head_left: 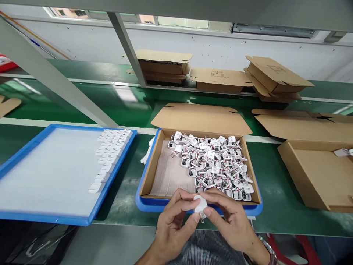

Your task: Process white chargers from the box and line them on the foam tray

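Between my two hands is a small white plug charger (200, 205), its metal prongs pointing down toward me. My left hand (178, 222) pinches it from the left with thumb and fingers. From the right, the fingertips and thumb of my right hand (230, 217) close on the same charger. Just beyond my hands, a cardboard box (158, 165) sits in a blue tray (142, 200). Several rows of opened white charger housings (212, 162), with loose prong caps and red wires, fill its right part.
To the left lies a blue-rimmed white tray (49, 173) with rows of white pieces (110, 154) along its right side. An open cardboard box (317, 180) stands on the right. Closed cartons (220, 77) line the back shelf. A slanted metal post (63, 81) rises at left.
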Demonstrator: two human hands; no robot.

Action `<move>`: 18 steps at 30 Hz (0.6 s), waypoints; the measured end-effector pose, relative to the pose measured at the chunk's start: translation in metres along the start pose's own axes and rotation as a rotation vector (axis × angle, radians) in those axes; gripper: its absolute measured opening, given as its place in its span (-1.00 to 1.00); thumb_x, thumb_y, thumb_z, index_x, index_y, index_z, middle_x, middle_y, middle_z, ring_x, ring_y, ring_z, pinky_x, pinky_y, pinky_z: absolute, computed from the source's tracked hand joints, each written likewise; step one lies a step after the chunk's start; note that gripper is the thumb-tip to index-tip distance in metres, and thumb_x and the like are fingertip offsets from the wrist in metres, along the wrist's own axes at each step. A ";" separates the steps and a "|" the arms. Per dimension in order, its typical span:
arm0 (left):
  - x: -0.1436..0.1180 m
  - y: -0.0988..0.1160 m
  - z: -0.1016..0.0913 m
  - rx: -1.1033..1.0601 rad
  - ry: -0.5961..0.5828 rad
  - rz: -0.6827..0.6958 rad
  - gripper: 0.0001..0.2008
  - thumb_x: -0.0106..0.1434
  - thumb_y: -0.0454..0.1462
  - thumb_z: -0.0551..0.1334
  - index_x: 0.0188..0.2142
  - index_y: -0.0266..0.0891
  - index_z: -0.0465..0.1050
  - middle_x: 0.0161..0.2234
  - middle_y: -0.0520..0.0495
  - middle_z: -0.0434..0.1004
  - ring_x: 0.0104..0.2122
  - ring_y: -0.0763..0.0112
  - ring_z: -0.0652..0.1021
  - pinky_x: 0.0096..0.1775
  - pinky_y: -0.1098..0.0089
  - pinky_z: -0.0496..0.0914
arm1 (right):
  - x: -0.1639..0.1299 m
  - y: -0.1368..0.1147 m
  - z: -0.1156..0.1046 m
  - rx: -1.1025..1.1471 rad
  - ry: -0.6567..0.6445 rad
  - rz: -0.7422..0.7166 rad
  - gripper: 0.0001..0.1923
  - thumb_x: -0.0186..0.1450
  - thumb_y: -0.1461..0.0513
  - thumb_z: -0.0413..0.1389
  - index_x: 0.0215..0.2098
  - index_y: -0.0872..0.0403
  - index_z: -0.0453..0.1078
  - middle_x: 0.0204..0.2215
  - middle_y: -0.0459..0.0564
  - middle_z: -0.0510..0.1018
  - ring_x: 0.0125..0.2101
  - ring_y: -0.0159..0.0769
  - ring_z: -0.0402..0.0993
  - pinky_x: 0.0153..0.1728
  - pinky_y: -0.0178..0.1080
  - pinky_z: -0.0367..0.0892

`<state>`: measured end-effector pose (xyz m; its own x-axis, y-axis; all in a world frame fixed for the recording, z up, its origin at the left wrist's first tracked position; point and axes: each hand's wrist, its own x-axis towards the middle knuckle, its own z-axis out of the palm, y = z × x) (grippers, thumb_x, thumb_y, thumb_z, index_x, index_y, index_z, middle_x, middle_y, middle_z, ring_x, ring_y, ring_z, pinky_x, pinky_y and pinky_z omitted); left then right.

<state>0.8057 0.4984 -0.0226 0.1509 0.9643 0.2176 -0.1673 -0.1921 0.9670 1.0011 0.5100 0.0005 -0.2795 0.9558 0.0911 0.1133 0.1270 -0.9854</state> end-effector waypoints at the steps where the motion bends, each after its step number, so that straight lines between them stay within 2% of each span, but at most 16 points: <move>1: 0.000 0.000 0.001 0.004 0.004 0.013 -0.73 0.41 -0.34 0.30 0.03 0.03 0.62 -0.08 -0.09 0.42 -0.09 0.35 0.56 -0.07 0.40 0.53 | -0.001 0.000 0.000 -0.002 0.002 0.000 -0.61 0.43 0.28 0.20 0.15 -0.25 0.51 0.01 -0.07 0.63 0.04 -0.35 0.60 0.07 -0.29 0.52; 8: 0.003 0.000 0.004 0.058 0.017 0.064 -0.74 0.42 -0.36 0.27 0.02 -0.02 0.60 -0.08 -0.10 0.45 -0.11 0.34 0.58 -0.09 0.38 0.54 | -0.001 -0.001 -0.001 -0.022 0.002 -0.019 -0.57 0.43 0.28 0.20 0.17 -0.33 0.48 0.03 -0.13 0.63 0.06 -0.38 0.59 0.09 -0.32 0.50; 13: 0.005 0.003 0.005 0.093 0.044 0.080 -0.77 0.41 -0.36 0.28 -0.02 -0.06 0.61 -0.10 -0.11 0.46 -0.15 0.34 0.58 -0.15 0.38 0.55 | -0.003 0.002 -0.002 -0.044 -0.048 -0.002 -0.46 0.42 0.28 0.21 0.26 -0.37 0.39 0.17 -0.13 0.56 0.17 -0.35 0.52 0.18 -0.29 0.45; 18: 0.006 0.002 0.010 0.121 0.066 0.073 -0.73 0.40 -0.39 0.28 -0.01 -0.04 0.63 -0.13 -0.09 0.48 -0.17 0.39 0.59 -0.18 0.45 0.56 | -0.003 0.006 0.000 0.002 0.032 -0.016 -0.53 0.40 0.30 0.21 0.18 -0.31 0.49 0.05 -0.10 0.62 0.05 -0.36 0.60 0.08 -0.32 0.52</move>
<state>0.8165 0.5021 -0.0175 0.0779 0.9560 0.2830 -0.0567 -0.2792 0.9586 1.0025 0.5081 -0.0054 -0.2504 0.9617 0.1115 0.1069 0.1420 -0.9841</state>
